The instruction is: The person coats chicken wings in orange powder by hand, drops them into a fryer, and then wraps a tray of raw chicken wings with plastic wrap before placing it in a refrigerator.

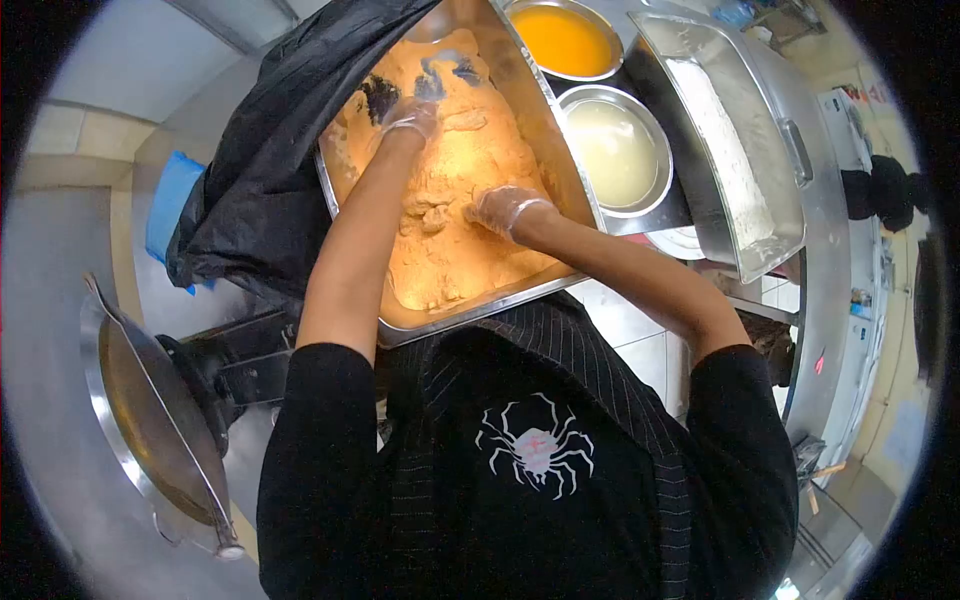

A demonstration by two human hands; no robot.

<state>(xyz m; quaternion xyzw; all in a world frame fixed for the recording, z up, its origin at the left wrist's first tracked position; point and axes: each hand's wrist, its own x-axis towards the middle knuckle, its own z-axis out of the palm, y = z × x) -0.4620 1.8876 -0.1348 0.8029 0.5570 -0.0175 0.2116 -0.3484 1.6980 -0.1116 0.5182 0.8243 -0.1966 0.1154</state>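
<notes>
A deep steel pan [545,85] holds a bed of orange, flour-like powder [470,140] with lumpy coated pieces [430,218] in the middle. Both hands wear clear plastic gloves and are inside the pan. My left hand [412,118] is at the far left, beside dark patches in the powder; its fingers are hard to make out. Nearer the front right, my right hand [508,210] has its fingers drawn together and pressed into the powder next to the lumps. Whatever lies in its grasp is hidden. A black plastic bag [265,150] drapes over the pan's left edge.
Right of the pan stand a bowl of orange liquid [565,40] and a bowl of pale liquid [615,150]. Beyond them is a long steel container [690,130] with white powder inside. At lower left sits a large wok [160,420] with brownish contents.
</notes>
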